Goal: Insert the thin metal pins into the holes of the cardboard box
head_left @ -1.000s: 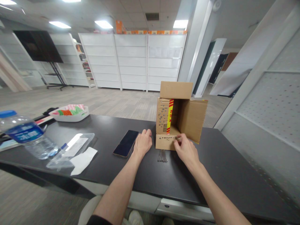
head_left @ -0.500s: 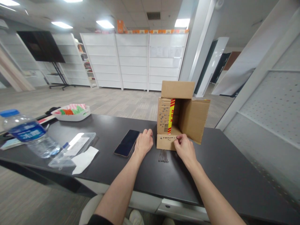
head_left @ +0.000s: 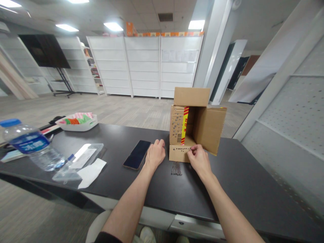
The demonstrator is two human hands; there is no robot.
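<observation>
An open cardboard box (head_left: 182, 156) stands on its side on the dark table, its flaps spread. Rows of small dark dots mark its lower front flap, and grey nail heads (head_left: 176, 125) dot the left one. At the right end of the lower flap, my right hand (head_left: 199, 158) pinches what looks like a nail, mostly hidden by the fingertips. Several loose nails (head_left: 176, 168) lie side by side just in front of the box. My left hand (head_left: 155, 153) rests on the table with curled fingers, between the phone (head_left: 137, 155) and the box; nothing shows in it.
Left on the table are a water bottle (head_left: 32, 143), a clear plastic case (head_left: 88, 155), a white paper (head_left: 92, 172) and a white tray (head_left: 78, 126) with coloured wrappers. A white panel (head_left: 286, 128) rises beyond the table's right edge.
Almost nothing differs. My right hand has shifted very slightly left at the lower flap, while my left hand stays where it was.
</observation>
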